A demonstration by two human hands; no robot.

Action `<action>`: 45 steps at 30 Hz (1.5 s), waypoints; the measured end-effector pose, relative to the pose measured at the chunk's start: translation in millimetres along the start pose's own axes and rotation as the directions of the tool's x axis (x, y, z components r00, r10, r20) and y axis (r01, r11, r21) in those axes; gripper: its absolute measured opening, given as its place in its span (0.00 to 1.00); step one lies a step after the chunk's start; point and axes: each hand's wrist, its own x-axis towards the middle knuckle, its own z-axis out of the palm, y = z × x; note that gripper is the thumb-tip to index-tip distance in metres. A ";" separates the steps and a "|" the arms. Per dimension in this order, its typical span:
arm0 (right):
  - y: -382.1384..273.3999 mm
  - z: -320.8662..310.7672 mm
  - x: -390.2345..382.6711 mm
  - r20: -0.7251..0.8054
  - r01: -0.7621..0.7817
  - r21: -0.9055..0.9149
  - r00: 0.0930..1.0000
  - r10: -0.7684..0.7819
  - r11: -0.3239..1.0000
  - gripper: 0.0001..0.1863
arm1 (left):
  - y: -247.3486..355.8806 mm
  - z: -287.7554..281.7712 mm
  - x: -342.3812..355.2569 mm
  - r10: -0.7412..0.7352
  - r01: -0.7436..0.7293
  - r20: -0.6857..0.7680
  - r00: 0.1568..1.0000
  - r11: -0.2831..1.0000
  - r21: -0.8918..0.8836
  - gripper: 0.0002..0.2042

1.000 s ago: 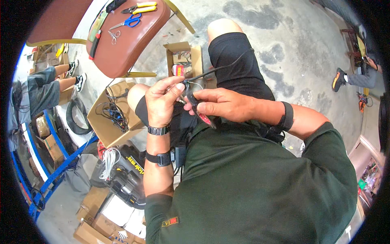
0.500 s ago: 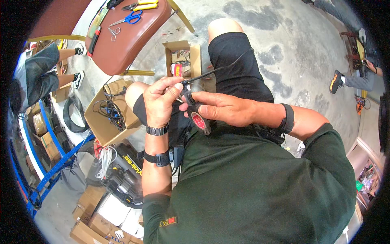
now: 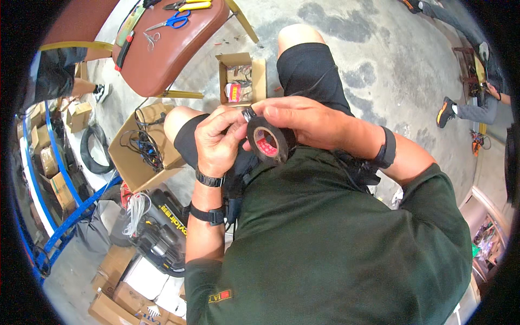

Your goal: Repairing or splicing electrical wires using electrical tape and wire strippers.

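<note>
My right hand grips a roll of black tape with a red inner core, held up in front of my chest. My left hand pinches a thin black cable together with the tape's loose end right beside the roll. The cable trails away over my right thigh in black shorts. Both wrists wear black bands, and my green shirt fills the lower part of the view.
A brown chair seat ahead holds blue-handled scissors, pliers and small snips. A small open carton and a larger carton of cables sit on the concrete floor. A black tool case lies lower left. Another person's legs are at right.
The tape roll has swung up from hanging under my right hand to face the camera, close to my left fingers. Both hands have stayed together in front of my chest.
</note>
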 end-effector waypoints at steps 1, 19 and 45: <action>-0.2 0.9 1.0 0.001 -0.007 -0.001 1.000 0.007 1.000 0.20 | -1.9 -0.7 -2.6 -0.002 0.002 -0.006 1.000 1.000 -0.002 0.09; -56.7 -3.6 5.9 -0.025 -0.277 -0.338 0.958 0.286 0.899 0.29 | -1.3 5.4 -4.3 0.252 -0.162 -0.144 0.957 0.876 0.454 0.07; -76.9 -2.6 89.4 0.021 -0.129 -0.764 0.974 0.224 0.632 0.25 | 4.6 8.7 -26.3 -0.082 0.109 -0.297 0.951 0.991 0.077 0.08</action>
